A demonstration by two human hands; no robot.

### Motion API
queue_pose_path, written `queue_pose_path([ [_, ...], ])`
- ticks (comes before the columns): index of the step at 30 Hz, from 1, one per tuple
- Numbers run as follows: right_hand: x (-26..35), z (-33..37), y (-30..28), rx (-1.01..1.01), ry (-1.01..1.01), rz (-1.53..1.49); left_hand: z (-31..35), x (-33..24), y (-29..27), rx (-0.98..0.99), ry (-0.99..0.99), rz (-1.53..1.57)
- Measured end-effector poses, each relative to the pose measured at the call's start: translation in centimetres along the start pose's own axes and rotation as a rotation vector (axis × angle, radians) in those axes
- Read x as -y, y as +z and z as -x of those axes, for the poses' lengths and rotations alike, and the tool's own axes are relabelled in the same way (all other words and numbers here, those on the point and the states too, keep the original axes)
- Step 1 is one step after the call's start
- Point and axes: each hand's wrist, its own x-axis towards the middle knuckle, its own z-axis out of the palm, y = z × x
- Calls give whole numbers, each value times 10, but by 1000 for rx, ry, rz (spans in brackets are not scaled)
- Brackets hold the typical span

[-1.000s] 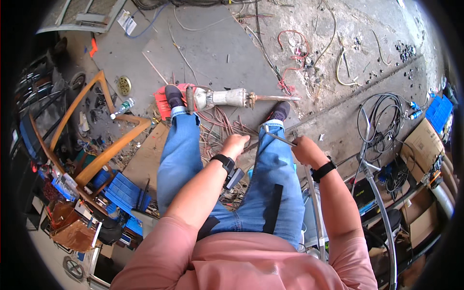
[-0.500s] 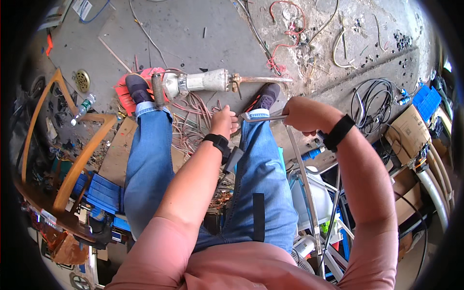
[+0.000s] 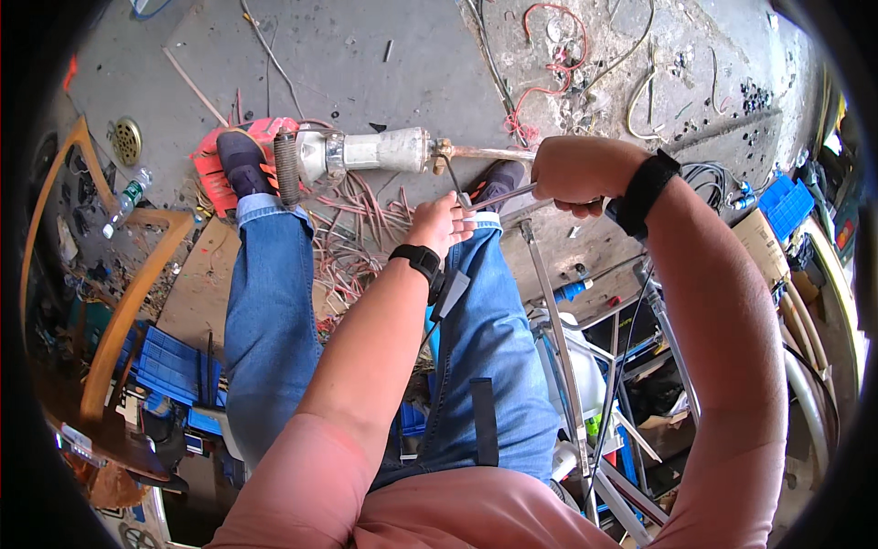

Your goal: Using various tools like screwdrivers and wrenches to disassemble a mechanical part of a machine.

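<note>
My right hand (image 3: 576, 174) is a fist round one end of a thin metal rod-like tool (image 3: 503, 198); its exact kind is unclear. The tool's other end meets the fingers of my left hand (image 3: 441, 225), which are loosely bent and apart; I cannot make out a grip there. Beyond the hands, a demolition hammer (image 3: 389, 150) lies crosswise on the floor between my shoes, with a red body, grey barrel and coiled spring sleeve (image 3: 287, 167). Its chisel (image 3: 494, 154) points right, partly hidden by my right hand. A thin dark bar angles down from its brass-coloured collar (image 3: 442, 153) towards the tool's end.
Reddish cables (image 3: 366, 215) lie tangled beneath the hammer. A wooden chair frame (image 3: 123, 311) and blue crates (image 3: 174, 361) stand at the left. Metal frame legs (image 3: 553, 339) rise beside my right leg. Coiled black cable (image 3: 709, 178) and a cardboard box (image 3: 759, 245) are at the right.
Both hands have moved a little; the right hand is now higher and over the chisel's tip. The tool's end has risen closer to the hammer's collar, and my left fingers now meet it.
</note>
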Motion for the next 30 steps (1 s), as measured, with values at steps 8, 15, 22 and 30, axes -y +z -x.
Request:
queue_pose_path([
  [8,32,-5,-20,-28,51,-145,-12,-12,8,-48,-39,182],
  [15,41,-35,-26,123,73,-14,-28,-23,12,-105,-159,241],
  [22,44,-53,-29,129,88,-87,-47,-22,9,-177,-209,196],
  [30,57,-45,-24,86,48,-167,-72,-31,2,-7,-396,229],
])
